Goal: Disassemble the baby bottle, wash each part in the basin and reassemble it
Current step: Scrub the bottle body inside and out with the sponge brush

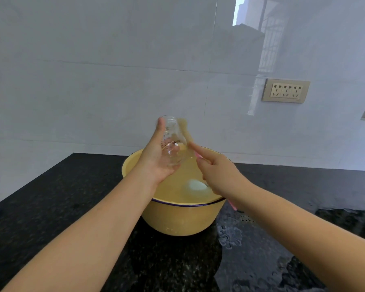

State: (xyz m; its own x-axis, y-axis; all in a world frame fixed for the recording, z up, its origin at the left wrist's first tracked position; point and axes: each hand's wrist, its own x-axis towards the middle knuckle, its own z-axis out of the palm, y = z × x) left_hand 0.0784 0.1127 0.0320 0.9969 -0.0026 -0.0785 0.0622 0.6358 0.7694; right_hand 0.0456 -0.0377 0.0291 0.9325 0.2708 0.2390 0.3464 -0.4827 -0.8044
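Observation:
My left hand (156, 159) grips a clear glass bottle body (173, 142) with printed measure marks, held tilted above the yellow basin (185, 218). Its open neck points up and away from me. My right hand (215, 171) hovers just right of the bottle, index finger stretched toward its lower side, the other fingers curled. I cannot tell whether that finger touches the glass. A white rounded part (196, 185) lies in the water inside the basin. Something pink (233, 205) shows under my right wrist at the basin's right rim.
The basin stands on a dark speckled stone counter (72, 197) against a pale tiled wall. Water puddles (228, 239) lie on the counter right of the basin. A beige triple wall socket (286, 90) is mounted at the upper right.

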